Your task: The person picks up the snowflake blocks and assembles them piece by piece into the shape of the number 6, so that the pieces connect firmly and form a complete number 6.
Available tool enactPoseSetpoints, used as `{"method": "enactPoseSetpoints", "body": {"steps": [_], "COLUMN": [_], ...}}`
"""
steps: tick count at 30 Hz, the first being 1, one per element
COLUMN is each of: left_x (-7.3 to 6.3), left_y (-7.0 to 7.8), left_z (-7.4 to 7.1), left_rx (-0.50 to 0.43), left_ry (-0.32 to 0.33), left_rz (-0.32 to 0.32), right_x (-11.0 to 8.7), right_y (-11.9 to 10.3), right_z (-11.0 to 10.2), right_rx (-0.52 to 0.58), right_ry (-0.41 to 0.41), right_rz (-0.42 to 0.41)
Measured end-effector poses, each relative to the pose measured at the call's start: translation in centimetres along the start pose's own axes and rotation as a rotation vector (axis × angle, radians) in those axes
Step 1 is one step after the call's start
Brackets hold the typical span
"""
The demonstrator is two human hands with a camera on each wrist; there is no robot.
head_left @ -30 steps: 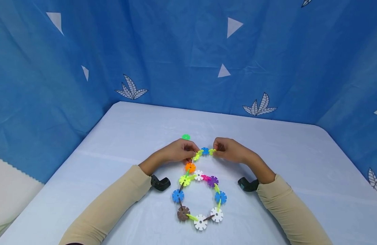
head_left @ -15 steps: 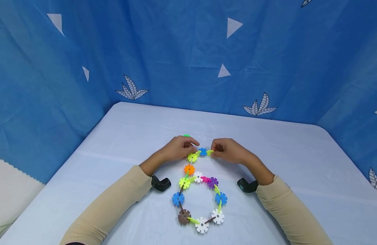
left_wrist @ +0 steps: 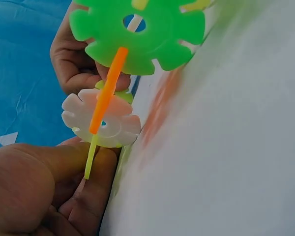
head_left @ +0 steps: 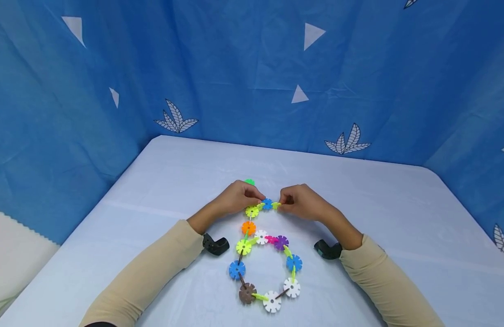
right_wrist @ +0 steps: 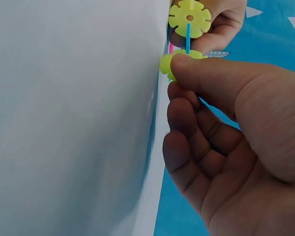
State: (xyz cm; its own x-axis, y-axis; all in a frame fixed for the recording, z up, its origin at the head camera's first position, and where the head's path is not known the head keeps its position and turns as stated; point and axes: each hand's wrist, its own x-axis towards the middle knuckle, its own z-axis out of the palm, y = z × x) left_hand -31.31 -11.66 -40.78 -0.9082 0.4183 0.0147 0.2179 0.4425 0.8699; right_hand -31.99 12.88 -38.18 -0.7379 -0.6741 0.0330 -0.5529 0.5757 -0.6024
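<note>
A chain of notched plastic snowflake discs lies on the table, with an orange disc point(head_left: 248, 228) in its stem and a ring below. My right hand point(head_left: 302, 202) pinches the yellow-green disc point(right_wrist: 168, 66) at the chain's far end between thumb and index finger. Beside it is a blue disc point(head_left: 267, 204). On that blue disc's other side, my left hand point(head_left: 237, 198) pinches a yellow-green disc point(right_wrist: 190, 18); part of the grip is hidden. In the left wrist view, a green disc point(left_wrist: 137, 44) and a white disc point(left_wrist: 102, 118) partly cover the left fingers.
A loose green disc point(head_left: 249, 181) lies just beyond my left hand. The ring includes a brown disc point(head_left: 247, 294), a purple disc point(head_left: 281, 243) and several others. Dark wrist devices point(head_left: 216, 245) sit below both wrists. A blue curtain point(head_left: 252, 68) hangs behind the white table point(head_left: 186, 168).
My left fingers let go of the chain's upper left part, spread, then closed near the blue disc. The right hand moved slightly left with the end disc, and the chain's upper part shifted left.
</note>
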Motion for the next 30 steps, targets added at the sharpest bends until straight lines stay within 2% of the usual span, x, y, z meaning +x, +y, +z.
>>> {"method": "enactPoseSetpoints", "body": {"steps": [11,20,30], "left_x": [0.05,0.25,-0.10], "left_y": [0.22,0.30,0.39], "left_z": [0.20,0.20,-0.06], "left_rx": [0.011,-0.003,0.019], "left_ry": [0.033,0.019,-0.030], "left_rz": [-0.063,-0.049,-0.012], "right_x": [0.14,0.32,0.30], "right_y": [-0.64,-0.29,-0.37], "right_z": [0.21,0.31,0.39], "right_rx": [-0.051,-0.045,-0.037], "right_ry": [0.010,0.022,0.000], "right_rz": [-0.062,-0.082,-0.053]}}
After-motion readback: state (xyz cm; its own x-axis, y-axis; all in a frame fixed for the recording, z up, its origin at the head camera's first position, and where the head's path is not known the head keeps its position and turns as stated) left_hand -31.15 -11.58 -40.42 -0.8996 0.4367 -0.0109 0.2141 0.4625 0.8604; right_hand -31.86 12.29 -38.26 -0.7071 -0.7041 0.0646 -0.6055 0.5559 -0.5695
